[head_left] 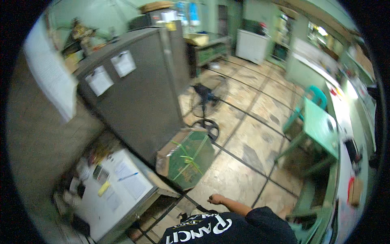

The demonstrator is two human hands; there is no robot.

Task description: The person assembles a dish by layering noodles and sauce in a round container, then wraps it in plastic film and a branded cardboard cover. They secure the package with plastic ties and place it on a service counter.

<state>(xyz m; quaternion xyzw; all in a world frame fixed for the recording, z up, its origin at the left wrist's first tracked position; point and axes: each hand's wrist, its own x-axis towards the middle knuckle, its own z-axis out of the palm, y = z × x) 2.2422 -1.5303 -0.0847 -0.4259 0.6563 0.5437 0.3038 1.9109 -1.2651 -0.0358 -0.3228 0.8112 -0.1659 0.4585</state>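
Observation:
My right hand (216,199) is held low in front of my black shirt, over the tiled floor (233,175). Its fingers look curled, and what they hold, if anything, is too blurred to make out. A blurred brownish patch at the lower edge, left of my shirt, may be my left hand (135,234); no fingers can be told there. Nearest to the right hand stands a green box (197,156) tied with yellow-green straps. Left of it is a white-topped desk (91,205) with papers (130,177), a blue pen (128,177) and a calculator (100,174).
A tall grey cabinet (142,97) rises behind the desk. Beyond the box stands a black fan (205,97). To the right are a green table (321,126), a green plastic chair (315,95) and a long counter (345,158). A white chest freezer (252,46) is at the back.

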